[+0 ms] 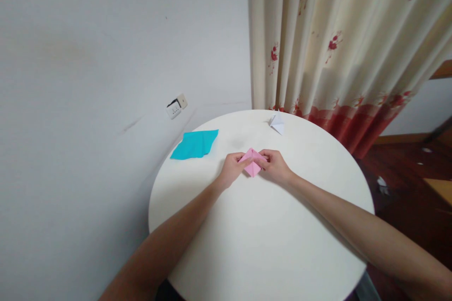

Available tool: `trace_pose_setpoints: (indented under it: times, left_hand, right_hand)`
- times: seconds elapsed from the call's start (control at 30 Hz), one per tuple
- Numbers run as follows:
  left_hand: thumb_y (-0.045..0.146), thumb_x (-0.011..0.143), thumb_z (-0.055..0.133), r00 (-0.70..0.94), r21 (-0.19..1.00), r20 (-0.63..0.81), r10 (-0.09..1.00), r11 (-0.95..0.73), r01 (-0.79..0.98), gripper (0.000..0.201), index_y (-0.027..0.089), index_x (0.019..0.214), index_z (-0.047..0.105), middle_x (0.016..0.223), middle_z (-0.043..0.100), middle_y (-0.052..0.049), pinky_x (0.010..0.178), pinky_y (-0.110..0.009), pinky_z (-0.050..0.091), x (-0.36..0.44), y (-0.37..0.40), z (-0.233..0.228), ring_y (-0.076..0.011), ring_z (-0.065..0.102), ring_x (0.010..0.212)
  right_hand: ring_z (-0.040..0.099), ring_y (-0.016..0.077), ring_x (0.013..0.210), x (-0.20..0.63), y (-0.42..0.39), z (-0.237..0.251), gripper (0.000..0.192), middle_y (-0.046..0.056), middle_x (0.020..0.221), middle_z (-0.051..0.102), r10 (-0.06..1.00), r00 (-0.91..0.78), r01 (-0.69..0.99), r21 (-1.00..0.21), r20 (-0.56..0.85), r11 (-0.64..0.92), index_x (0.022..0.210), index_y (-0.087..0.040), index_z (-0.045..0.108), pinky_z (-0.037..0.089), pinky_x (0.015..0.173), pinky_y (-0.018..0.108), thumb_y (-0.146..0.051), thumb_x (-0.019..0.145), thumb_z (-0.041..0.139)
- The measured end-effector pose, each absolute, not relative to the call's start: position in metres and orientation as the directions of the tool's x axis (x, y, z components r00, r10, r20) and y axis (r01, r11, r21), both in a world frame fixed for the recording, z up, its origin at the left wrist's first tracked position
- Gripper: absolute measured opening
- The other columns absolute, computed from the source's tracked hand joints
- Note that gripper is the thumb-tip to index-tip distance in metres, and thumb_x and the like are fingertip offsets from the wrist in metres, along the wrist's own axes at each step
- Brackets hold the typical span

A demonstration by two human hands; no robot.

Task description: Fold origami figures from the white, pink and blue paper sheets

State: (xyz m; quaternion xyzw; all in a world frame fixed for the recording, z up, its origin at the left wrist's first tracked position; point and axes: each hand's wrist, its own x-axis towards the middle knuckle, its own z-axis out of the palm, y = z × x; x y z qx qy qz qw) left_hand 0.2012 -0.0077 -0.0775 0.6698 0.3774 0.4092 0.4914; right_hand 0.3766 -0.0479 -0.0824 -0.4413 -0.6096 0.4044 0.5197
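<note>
My forearms reached in from the near edge across the round white surface (261, 244), meeting near its middle. There my left hand (231, 169) pinched the left side of the pink paper (252, 162), fingers curled over its edge, while my right hand (275, 165) gripped the right side the same way, thumb and fingers closed on it. The paper was folded into a small diamond shape, its lower point touching the surface between my hands. Farther off to the left, near the rim, lay a teal sheet (195, 144), flat and well apart from my hands. Beyond, at the far edge, sat a small white folded piece (277, 122). Behind the surface hung a cream curtain (339, 47) with red flowers, beside a plain wall (106, 56) with a socket (175, 106).
</note>
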Motion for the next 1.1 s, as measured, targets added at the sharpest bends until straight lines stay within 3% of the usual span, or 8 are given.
trace_pose_setpoints:
  times: [0.4, 0.6, 0.87, 1.1]
  left_hand:
    - [0.058, 0.084, 0.058, 0.349, 0.949, 0.228, 0.909, -0.288, 0.131, 0.052, 0.013, 0.060, 0.064, 0.056, 0.055, -0.001, 0.053, -0.025, 0.034, 0.202, -0.008, -0.077, -0.0125, 0.048, 0.056]
    - [0.046, 0.076, 0.073, 0.378, 0.975, 0.210, 0.902, -0.223, -0.009, 0.035, 0.013, 0.088, 0.072, 0.083, 0.071, -0.006, 0.066, -0.026, 0.046, 0.204, -0.012, -0.073, -0.0170, 0.061, 0.073]
    - [0.045, 0.075, 0.073, 0.360, 0.973, 0.189, 0.914, -0.223, 0.055, 0.032, 0.013, 0.074, 0.073, 0.071, 0.068, -0.004, 0.058, -0.025, 0.041, 0.204, -0.015, -0.069, -0.0139, 0.057, 0.063]
    - [0.044, 0.074, 0.075, 0.399, 0.980, 0.178, 0.899, -0.200, 0.015, 0.031, 0.013, 0.077, 0.072, 0.072, 0.068, -0.004, 0.060, -0.026, 0.043, 0.204, -0.015, -0.070, -0.0142, 0.058, 0.065]
  right_hand:
    - [0.040, 0.0101, 0.052, 0.375, -0.042, -0.089, 0.040, -0.003, 0.057, 0.050, 0.959, -0.056, 0.075, -0.957, 0.278, 0.282, 0.078, -0.013, 0.064, 0.029, 0.048, 0.024, -0.051, 0.085, 0.056]
    - [0.041, 0.0103, 0.052, 0.377, -0.042, -0.092, 0.039, -0.003, 0.057, 0.049, 0.963, -0.093, 0.124, -0.956, 0.255, 0.265, 0.072, -0.014, 0.060, 0.031, 0.049, 0.024, -0.052, 0.083, 0.058]
    - [0.035, 0.0087, 0.052, 0.375, -0.045, -0.091, 0.043, -0.004, 0.056, 0.044, 0.947, -0.178, 0.132, -0.947, 0.267, 0.292, 0.065, -0.016, 0.055, 0.025, 0.048, 0.024, -0.055, 0.082, 0.060]
    - [0.031, 0.0086, 0.052, 0.374, -0.048, -0.086, 0.048, -0.005, 0.055, 0.040, 0.945, -0.174, 0.120, -0.946, 0.278, 0.300, 0.061, -0.017, 0.052, 0.022, 0.048, 0.024, -0.059, 0.082, 0.059]
